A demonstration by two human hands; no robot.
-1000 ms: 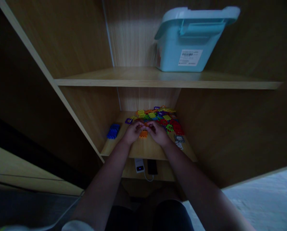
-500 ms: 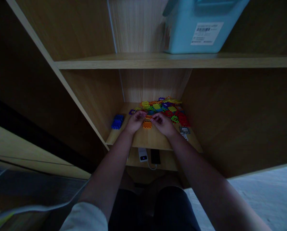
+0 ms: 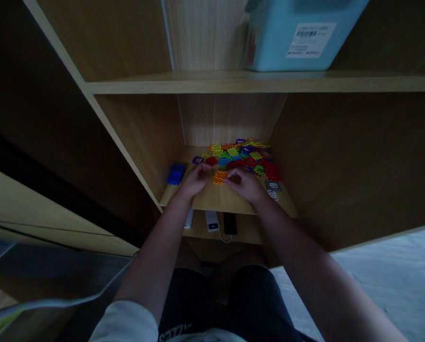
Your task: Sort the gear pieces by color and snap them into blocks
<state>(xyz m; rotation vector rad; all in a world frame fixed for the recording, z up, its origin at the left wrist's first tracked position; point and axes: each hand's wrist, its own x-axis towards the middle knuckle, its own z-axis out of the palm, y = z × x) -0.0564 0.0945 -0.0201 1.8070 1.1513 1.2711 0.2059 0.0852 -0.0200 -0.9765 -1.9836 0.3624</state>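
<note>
Orange toothed plastic pieces (image 3: 219, 178) lie stacked at the middle of the low shelf. My right hand (image 3: 246, 184) has thumb and forefinger pinched at the right edge of the upper piece. Just left of the stack, my left hand (image 3: 197, 179) is curved with its fingers apart and nothing visible in them. Behind both hands spreads a heap of coloured gear-like pieces (image 3: 233, 152) in yellow, red, blue, green and purple. A stack of blue pieces (image 3: 175, 174) sits to the left of my left hand.
A light blue bin (image 3: 279, 42) stands on the upper shelf (image 3: 198, 85). Small printed cards (image 3: 273, 187) lie at the right of the low shelf. Below it are a white power bank (image 3: 211, 221) and a cabled black phone-like device (image 3: 230, 223). Cabinet walls close off both sides.
The orange piece held between both hands has come down onto the other orange piece. My left hand has let go and drawn slightly left; my right hand stays at the piece.
</note>
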